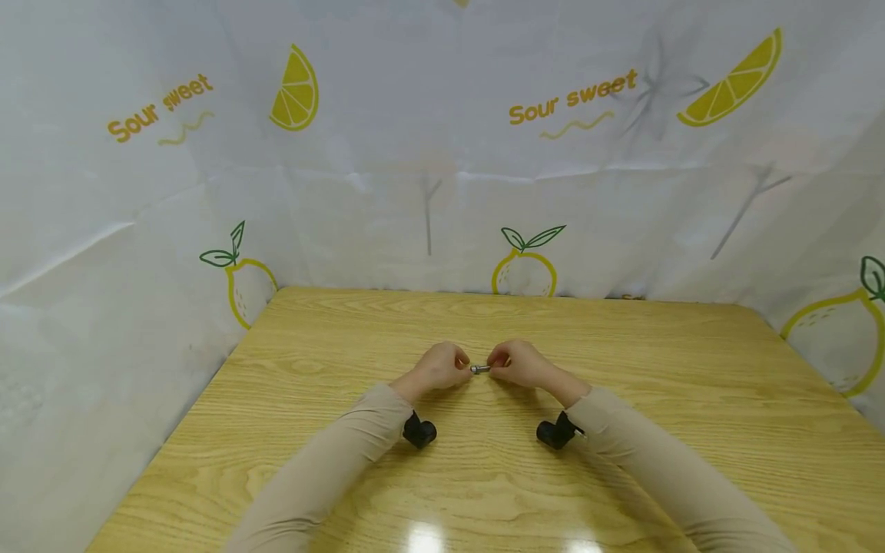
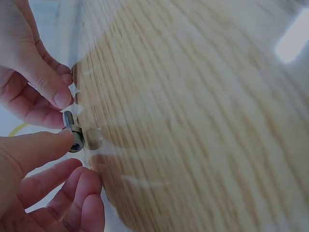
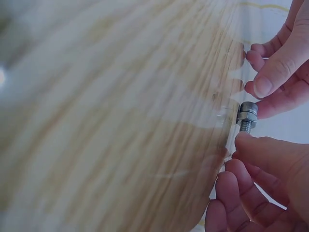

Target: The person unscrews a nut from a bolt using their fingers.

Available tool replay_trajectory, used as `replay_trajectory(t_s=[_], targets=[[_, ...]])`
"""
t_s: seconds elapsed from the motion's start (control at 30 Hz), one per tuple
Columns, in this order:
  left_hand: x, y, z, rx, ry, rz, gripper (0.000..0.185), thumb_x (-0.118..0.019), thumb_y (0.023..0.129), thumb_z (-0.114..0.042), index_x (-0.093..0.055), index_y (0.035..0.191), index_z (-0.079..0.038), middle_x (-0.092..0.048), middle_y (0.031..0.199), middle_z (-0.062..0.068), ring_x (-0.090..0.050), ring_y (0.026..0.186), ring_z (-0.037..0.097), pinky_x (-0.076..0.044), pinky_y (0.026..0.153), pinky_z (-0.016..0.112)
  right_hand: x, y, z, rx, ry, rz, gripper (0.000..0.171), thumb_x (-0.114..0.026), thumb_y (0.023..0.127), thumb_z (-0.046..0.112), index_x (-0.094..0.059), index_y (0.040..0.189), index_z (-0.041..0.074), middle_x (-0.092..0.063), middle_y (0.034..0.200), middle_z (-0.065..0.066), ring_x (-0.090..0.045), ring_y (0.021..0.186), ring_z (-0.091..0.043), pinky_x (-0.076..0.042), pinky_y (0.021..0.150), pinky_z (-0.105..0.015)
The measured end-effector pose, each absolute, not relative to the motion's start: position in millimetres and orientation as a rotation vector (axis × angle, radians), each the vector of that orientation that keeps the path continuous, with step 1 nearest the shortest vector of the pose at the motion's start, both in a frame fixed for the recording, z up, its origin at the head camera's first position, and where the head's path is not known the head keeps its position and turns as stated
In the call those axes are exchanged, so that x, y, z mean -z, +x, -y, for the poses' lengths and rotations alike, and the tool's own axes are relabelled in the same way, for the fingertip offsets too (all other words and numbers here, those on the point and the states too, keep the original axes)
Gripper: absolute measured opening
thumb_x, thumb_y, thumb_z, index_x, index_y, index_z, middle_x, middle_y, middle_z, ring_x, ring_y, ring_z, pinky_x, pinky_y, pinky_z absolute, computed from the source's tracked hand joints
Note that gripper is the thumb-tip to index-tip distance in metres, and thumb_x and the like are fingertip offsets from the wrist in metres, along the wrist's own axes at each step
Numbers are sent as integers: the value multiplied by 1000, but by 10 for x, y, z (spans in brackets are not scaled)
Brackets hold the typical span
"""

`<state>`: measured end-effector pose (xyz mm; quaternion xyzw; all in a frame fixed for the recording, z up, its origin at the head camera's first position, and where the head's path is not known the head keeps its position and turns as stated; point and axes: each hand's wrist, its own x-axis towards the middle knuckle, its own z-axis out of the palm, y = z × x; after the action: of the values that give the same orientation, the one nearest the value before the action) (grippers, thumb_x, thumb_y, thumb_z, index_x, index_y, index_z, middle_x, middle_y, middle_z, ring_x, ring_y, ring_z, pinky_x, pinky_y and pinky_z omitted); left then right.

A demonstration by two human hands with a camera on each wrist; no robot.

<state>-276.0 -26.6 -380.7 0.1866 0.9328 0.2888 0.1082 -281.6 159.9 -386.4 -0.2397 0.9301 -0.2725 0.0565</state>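
Pinching a small metal bolt (image 2: 72, 133) between thumb of left hand (image 2: 34, 179) below and fingers of right hand (image 2: 29, 72) above. Hovering just beside the wooden table (image 2: 203, 125), socket head pointing toward camera.

Bolt (image 1: 480, 369) silver; table (image 1: 622, 346) light oak grain; backdrop (image 1: 415, 153) white, yellow lemons; sleeves (image 1: 346, 453) beige.

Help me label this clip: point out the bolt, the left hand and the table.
bolt (image 3: 247, 116), right wrist view, on its nut.
left hand (image 1: 442, 366), head view, back of the hand.
table (image 1: 657, 369), head view, bare wood top.
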Motion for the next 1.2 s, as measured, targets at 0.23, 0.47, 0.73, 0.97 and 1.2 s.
replay_trajectory(t_s=[0.23, 0.47, 0.73, 0.97, 1.2], targets=[[3838, -2770, 217, -854, 541, -2774, 19, -66, 86, -15, -70, 102, -4, -68, 92, 9, -59, 77, 16, -47, 65, 24, 3858, -2804, -1544, 812, -696, -2822, 9, -66, 85, 8, -67, 90, 1, -65, 77, -7, -57, 70, -12, -49, 66, -27], [3830, -2756, 179, -814, 507, -2813, 14, -66, 87, -17, -72, 94, -7, -68, 91, 7, -59, 76, 16, -45, 62, 24, 3866, -2806, -1542, 793, -707, -2830, 6, -65, 85, 6, -66, 88, 1, -65, 78, -8, -58, 70, -13, -49, 64, -26], [3806, -2738, 218, -888, 526, -2784, 12, -67, 86, -14, -72, 90, -5, -69, 91, 8, -57, 74, 14, -43, 60, 21, 3839, -2790, -1546, 833, -711, -2801, 6, -64, 87, 6, -66, 89, 1, -65, 82, -10, -61, 75, -18, -52, 68, -29], [3766, -2754, 295, -1113, 524, -2677, 13, -65, 87, -12, -69, 94, -2, -67, 90, 12, -59, 75, 14, -46, 62, 19, 3769, -2770, -1560, 928, -684, -2761, 8, -61, 89, 8, -63, 93, 1, -64, 87, -13, -61, 74, -18, -52, 65, -29], [3740, -2789, 381, -1282, 492, -2553, 17, -62, 90, -17, -67, 100, -4, -66, 94, 11, -63, 76, 15, -48, 61, 21, 3646, -2731, -1553, 994, -715, -2769, 8, -59, 91, 8, -62, 93, 1, -63, 87, -13, -61, 75, -21, -49, 63, -27]])
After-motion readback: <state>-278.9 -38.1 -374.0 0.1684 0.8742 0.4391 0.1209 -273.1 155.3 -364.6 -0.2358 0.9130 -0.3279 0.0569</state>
